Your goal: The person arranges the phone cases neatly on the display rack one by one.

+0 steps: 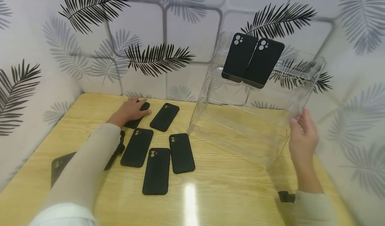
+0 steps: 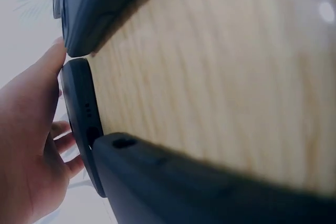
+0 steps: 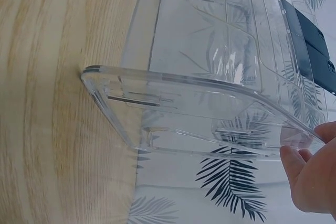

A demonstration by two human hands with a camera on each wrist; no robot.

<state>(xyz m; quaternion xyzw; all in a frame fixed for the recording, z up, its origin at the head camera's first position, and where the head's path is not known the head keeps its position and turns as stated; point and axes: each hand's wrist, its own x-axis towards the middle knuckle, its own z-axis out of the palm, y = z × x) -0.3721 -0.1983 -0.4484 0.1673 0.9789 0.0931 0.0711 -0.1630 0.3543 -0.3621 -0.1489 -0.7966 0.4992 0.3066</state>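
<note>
At the back left of the table, my left hand (image 1: 130, 110) is spread over a black phone case (image 1: 133, 123), thumb toward its right side. The left wrist view has the fingers (image 2: 65, 142) behind that case (image 2: 84, 114). My right hand (image 1: 304, 137) holds the right side edge of a clear acrylic display stand (image 1: 237, 119), thumb and fingers at the edge. Two black phone cases, a left one (image 1: 239, 57) and a right one (image 1: 264, 62), lean side by side on the stand's top tier.
Several more black phone cases lie on the wooden table (image 1: 225, 192), among them one near the back (image 1: 164, 117) and one at the front (image 1: 156, 171). Another case (image 1: 60, 164) is partly behind the left sleeve. A leaf-patterned wall covering (image 1: 192, 25) stands behind.
</note>
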